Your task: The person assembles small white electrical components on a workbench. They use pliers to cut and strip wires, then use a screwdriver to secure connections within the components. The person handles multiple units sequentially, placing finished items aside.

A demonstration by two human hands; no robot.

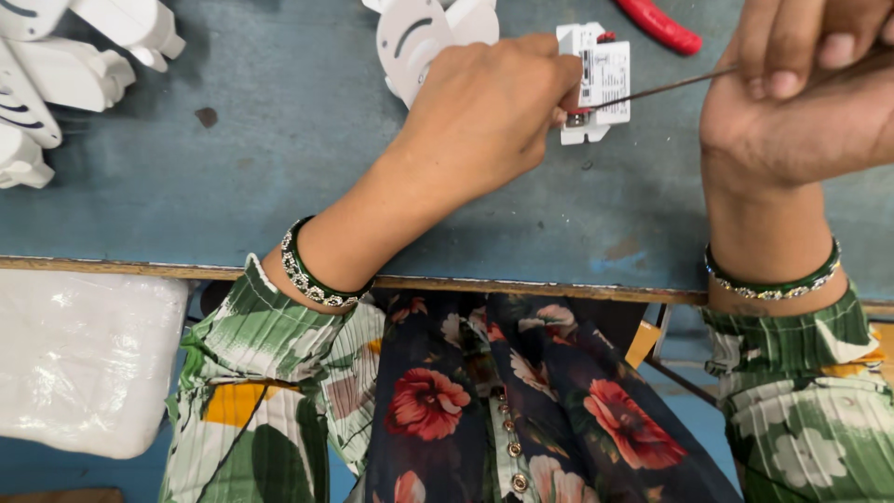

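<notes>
Down on the blue bench [279,177], the left hand [484,112] was closed over the near-left corner of a small white module [601,79], its fingertips pinching at the module's lower left edge, where a bit of red and a metal terminal showed. The module lay flat just past the left knuckles, with its long axis running away from the person.

The right hand [801,102] was held off to the right, well clear of the module, its fingers folded shut round the far end of a thin rod [666,87]. The rod's long axis ran almost level from that fist leftward, dipping slightly, and its tip met the module at the spot the left fingertips were pinching. So the left hand was the nearer one, touching the module, while the right reached it only through the rod. What kind of tool or wire the rod was could not be told.

Beyond the left hand lay a round white part [414,37], and beyond the rod a red handle [656,23]. Far left of the left forearm sat a pile of white housings [65,65]. Below the bench edge, left of the left sleeve, was a white bag [84,363].
</notes>
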